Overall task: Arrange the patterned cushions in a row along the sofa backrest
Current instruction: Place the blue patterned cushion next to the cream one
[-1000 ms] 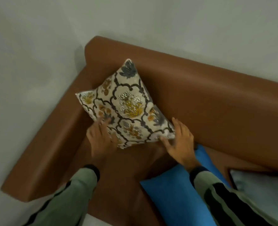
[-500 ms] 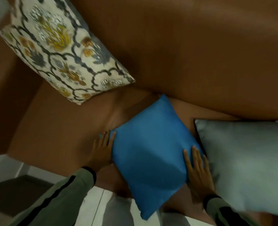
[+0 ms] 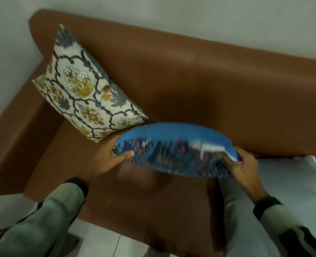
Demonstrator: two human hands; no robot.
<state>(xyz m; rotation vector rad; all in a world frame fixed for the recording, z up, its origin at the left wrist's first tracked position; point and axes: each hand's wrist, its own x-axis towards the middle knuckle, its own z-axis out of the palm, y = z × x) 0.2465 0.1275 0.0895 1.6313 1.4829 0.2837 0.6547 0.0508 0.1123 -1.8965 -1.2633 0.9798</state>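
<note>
Blue fabric, plain on its far face and blurred with a dark multicoloured print on its near face, fills the space between the two hands: this square blue-backed patterned cushion is held just clear of the seat, roughly flat. The left hand is closed on its left corner, thumb on the printed face and fingers hidden underneath. The right hand is closed on the right corner, where a white strip, perhaps a zip opening or label, shows.

Just left and beyond, the cream floral-patterned cushion already leans against the brown leather sofa backrest in the far-left corner, so one cushion seems placed. The blue one looks not yet set; it probably belongs upright beside the cream one. At right, a pale grey plain cushion lies on the seat, near the right hand.
</note>
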